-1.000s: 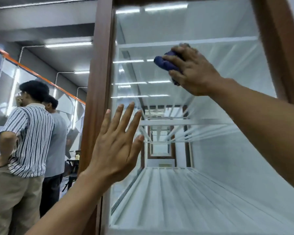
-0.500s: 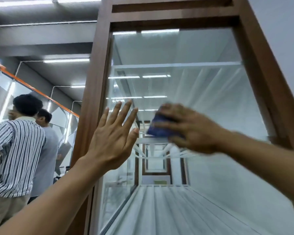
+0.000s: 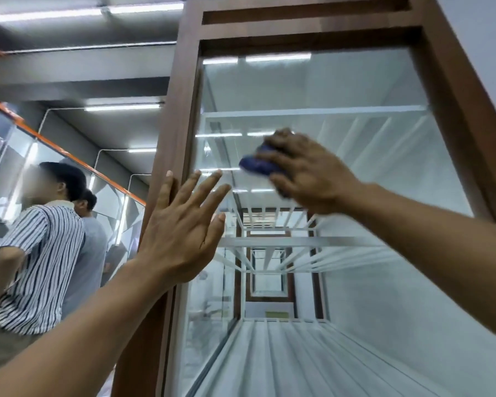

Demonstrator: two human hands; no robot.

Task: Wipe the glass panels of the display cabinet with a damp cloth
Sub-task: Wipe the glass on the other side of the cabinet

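Blue cloth (image 3: 257, 166), centre, gripped by my blurred right hand (image 3: 312, 173), apparently against the glass (image 3: 327, 87); left hand (image 3: 181, 227), fingers straight, on the post (image 3: 173, 124).

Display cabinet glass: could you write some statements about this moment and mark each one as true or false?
1. The right hand presses a blue cloth on the glass panel. True.
2. The left hand holds a spray bottle. False: it is open, fingers spread, holding nothing.
3. The cabinet frame is white metal. False: it is brown wood.
4. A person in a striped shirt stands left of the cabinet. True.
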